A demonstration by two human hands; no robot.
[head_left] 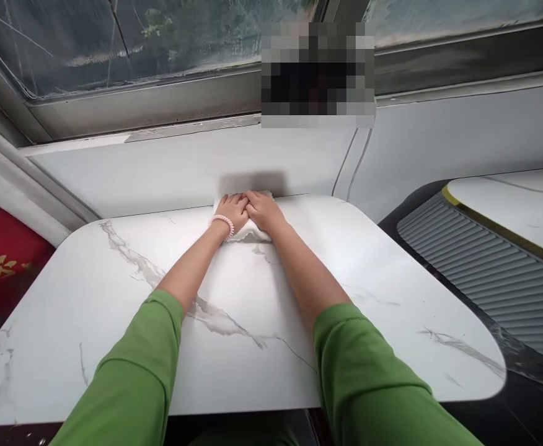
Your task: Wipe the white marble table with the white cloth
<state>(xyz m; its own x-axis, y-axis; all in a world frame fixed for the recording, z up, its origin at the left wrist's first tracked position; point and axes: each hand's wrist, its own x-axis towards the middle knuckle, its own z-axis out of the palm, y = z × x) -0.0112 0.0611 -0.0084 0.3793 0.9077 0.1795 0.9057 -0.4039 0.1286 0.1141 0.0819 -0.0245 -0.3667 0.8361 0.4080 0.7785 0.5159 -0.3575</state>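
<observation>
Both my arms, in green sleeves, reach out across a white marble-patterned table [113,310]. My left hand [232,210], with a pink bead bracelet at the wrist, and my right hand [263,209] lie side by side on a folded white cloth [248,234] at the table's far edge, by the wall. The fingers of both hands are stretched out flat and press down on the cloth. Most of the cloth is hidden under my hands.
A white wall panel and a window sill [160,105] with dirty glass rise just behind the table. A second marble tabletop [517,204] stands at the right above a grey ribbed surface [476,260]. Red fabric [2,260] shows at the left.
</observation>
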